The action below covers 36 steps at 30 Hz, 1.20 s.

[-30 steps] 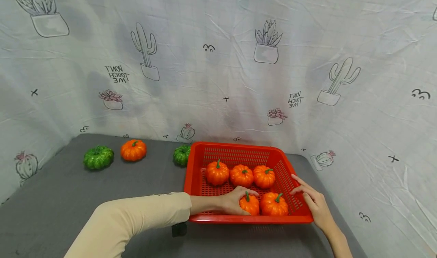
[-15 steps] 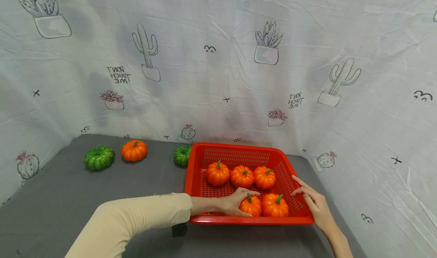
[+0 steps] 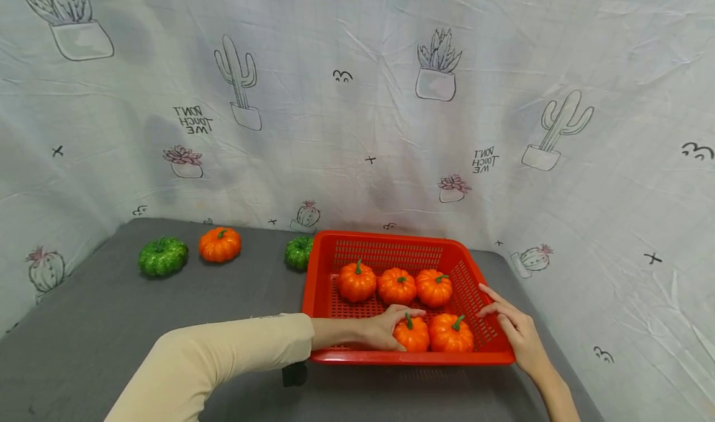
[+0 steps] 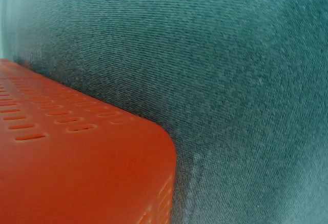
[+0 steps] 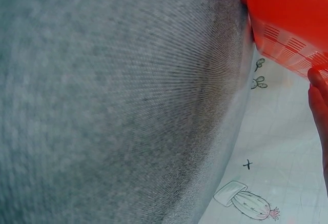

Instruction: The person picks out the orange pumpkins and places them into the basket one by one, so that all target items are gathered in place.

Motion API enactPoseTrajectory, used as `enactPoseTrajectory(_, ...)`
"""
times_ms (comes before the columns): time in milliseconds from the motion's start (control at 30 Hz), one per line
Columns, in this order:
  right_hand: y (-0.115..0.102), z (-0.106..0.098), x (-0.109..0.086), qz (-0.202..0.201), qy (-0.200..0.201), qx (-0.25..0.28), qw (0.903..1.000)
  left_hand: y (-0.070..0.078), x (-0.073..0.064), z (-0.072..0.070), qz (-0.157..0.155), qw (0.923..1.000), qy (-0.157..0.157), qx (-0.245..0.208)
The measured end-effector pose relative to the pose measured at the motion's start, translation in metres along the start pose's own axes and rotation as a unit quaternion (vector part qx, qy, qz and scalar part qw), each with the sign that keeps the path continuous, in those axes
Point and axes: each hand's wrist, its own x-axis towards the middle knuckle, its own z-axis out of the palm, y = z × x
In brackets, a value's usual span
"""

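Observation:
In the head view, my left hand (image 3: 385,329) reaches over the near side of a red plastic basket (image 3: 410,358). Its thumb and fingers curl round a small orange pumpkin (image 3: 414,335) with a green stem. Another orange pumpkin (image 3: 451,334) lies just right of it, and three more, among them a middle orange pumpkin (image 3: 396,287), form a row behind. My right hand (image 3: 522,335) holds the basket's right rim, fingers bent over it. The right wrist view catches a finger (image 5: 319,93) against the basket wall (image 5: 292,44). The left wrist view has only the basket's outside (image 4: 87,167) and cloth.
Left of the basket, a green pumpkin (image 3: 298,253) sits partly behind its rim. Farther left on the grey cloth (image 3: 234,298) are an orange pumpkin (image 3: 220,245) and a green pumpkin (image 3: 162,257). A printed white curtain (image 3: 368,112) closes off the back and sides.
The view has shifted very slightly. Both hands keep their places, and the gripped pumpkin has barely moved, a touch to the right at most.

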Motion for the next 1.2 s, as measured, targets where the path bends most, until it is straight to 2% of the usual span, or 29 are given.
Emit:
enactPoseTrajectory(100,-0.0009,0.0001,-0.0002,-0.004,0.001,0.002,1.0000,-0.0003,0.0011,-0.0005,-0.014,0.9991,0.001,-0.039)
enactPoseTrajectory(300,-0.0001,0.0008,-0.0020,0.000,-0.002,0.001,1.0000,-0.0021,0.0030,0.0002,0.000,0.9897,0.010,-0.143)
enactPoseTrajectory(467,0.0016,0.0011,-0.0030,0.005,-0.004,-0.001,1.0000,-0.0014,0.0022,0.0008,-0.010,0.9826,0.024,-0.184)
enactPoseTrajectory(567,0.0016,0.0011,-0.0032,0.005,-0.004,-0.001,1.0000,-0.0005,0.0016,0.0018,-0.019,0.9814,0.041,-0.187)
enactPoseTrajectory(767,0.0018,0.0003,-0.0021,0.004,-0.005,-0.001,1.0000,0.0014,0.0011,0.0025,-0.029,0.9862,0.068,-0.148)
enactPoseTrajectory(933,0.0019,-0.0004,-0.0007,0.007,-0.008,0.001,0.9999,0.0036,0.0016,0.0025,-0.036,0.9873,0.084,-0.129)
enactPoseTrajectory(1200,0.0008,-0.0003,0.0003,0.004,-0.004,-0.003,1.0000,0.0021,0.0039,0.0009,-0.041,0.9873,0.081,-0.131)
